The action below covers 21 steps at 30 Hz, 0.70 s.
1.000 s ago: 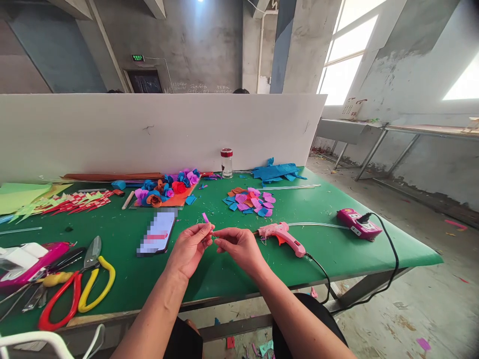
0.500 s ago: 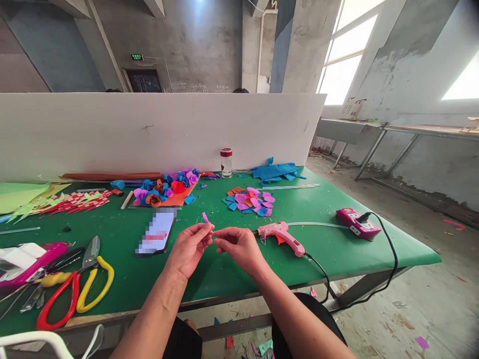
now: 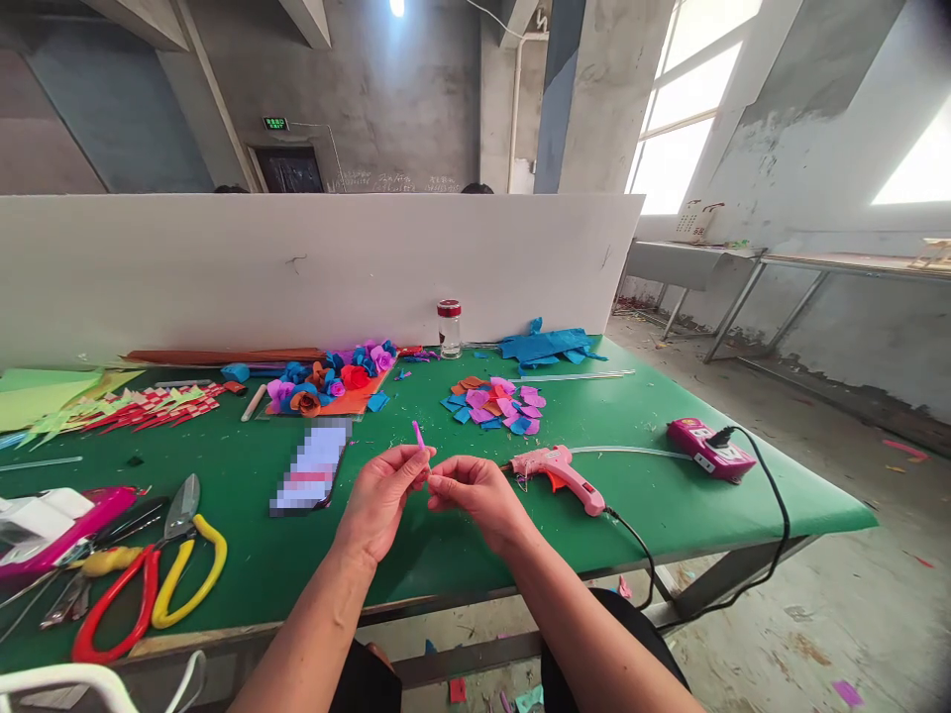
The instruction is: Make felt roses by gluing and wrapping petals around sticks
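A narrow purple paper piece (image 3: pixel 417 434) sticks up from the pinched fingertips of my left hand (image 3: pixel 378 495), above the near part of the table. Close against it, my right hand (image 3: pixel 476 495) has thumb and forefinger pressed together; what lies between them is hidden. Just right of that hand rests a pink glue gun (image 3: pixel 561 469) with an orange trigger and a clear glue stick trailing from its back. Beyond the hands is a pile of purple, blue and orange paper petals (image 3: pixel 496 404). A phone (image 3: pixel 312 465) lies left of my left hand.
Paper flowers (image 3: pixel 327 381) sit at the back left of the green table (image 3: pixel 669 396). Red-and-yellow-handled shears (image 3: pixel 153 574) lie front left. A lidded glass jar (image 3: pixel 450 332) stands by the white board (image 3: pixel 334 257). A magenta power socket (image 3: pixel 705 448) with a black cord is at right.
The purple piece stands slightly farther right and is tilted the other way. Both hands have shifted a little, still pinched together. The view has tipped slightly upward.
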Each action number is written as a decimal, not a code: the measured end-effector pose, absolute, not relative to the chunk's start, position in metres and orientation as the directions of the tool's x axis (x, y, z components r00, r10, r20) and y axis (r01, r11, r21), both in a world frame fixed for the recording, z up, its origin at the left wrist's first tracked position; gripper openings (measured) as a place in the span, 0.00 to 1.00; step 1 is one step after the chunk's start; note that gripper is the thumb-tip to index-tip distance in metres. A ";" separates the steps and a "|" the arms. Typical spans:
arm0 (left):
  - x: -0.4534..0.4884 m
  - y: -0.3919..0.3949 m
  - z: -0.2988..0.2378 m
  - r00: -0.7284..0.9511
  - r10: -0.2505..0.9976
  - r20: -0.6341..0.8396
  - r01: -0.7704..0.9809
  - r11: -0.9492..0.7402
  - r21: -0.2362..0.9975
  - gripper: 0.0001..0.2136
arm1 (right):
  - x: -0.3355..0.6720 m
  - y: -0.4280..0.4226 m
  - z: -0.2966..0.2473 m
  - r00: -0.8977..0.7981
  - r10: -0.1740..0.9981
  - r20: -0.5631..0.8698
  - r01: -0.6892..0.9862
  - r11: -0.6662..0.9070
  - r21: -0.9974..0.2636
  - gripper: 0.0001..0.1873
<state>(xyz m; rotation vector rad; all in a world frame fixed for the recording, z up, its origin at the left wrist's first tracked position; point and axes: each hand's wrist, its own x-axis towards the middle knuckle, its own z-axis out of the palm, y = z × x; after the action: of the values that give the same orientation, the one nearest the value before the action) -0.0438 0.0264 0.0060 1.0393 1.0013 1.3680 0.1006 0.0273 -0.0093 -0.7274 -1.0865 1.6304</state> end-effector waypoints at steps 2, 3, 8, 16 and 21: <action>-0.043 0.026 0.006 -0.041 0.999 0.035 -0.248 -0.044 0.968 0.13 | 0.099 0.027 -0.010 -0.320 0.947 0.040 -0.405 -0.099 -0.909 0.21; -0.042 0.026 0.006 -0.055 0.998 0.034 -0.247 -0.047 0.968 0.13 | 0.098 0.027 -0.011 -0.321 0.946 0.036 -0.404 -0.102 -0.909 0.22; -0.041 0.026 0.005 -0.092 0.995 0.021 -0.272 -0.046 0.961 0.15 | 0.096 0.028 -0.013 -0.318 0.947 0.030 -0.412 -0.109 -0.905 0.21; -0.045 0.026 0.008 0.045 0.998 -0.044 -0.326 0.056 0.944 0.16 | 0.101 0.029 -0.015 -0.407 0.913 -0.004 -0.474 -0.215 -0.854 0.21; -0.043 0.026 0.010 -0.017 0.999 -0.051 -0.369 0.041 0.928 0.14 | 0.100 0.029 -0.016 -0.419 0.908 -0.008 -0.470 -0.225 -0.854 0.21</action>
<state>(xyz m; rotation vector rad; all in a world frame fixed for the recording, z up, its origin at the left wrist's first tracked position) -0.0435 0.0259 0.0104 0.8815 0.9672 1.3493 0.1002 0.0289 -0.0163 -0.6548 -1.0060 1.8036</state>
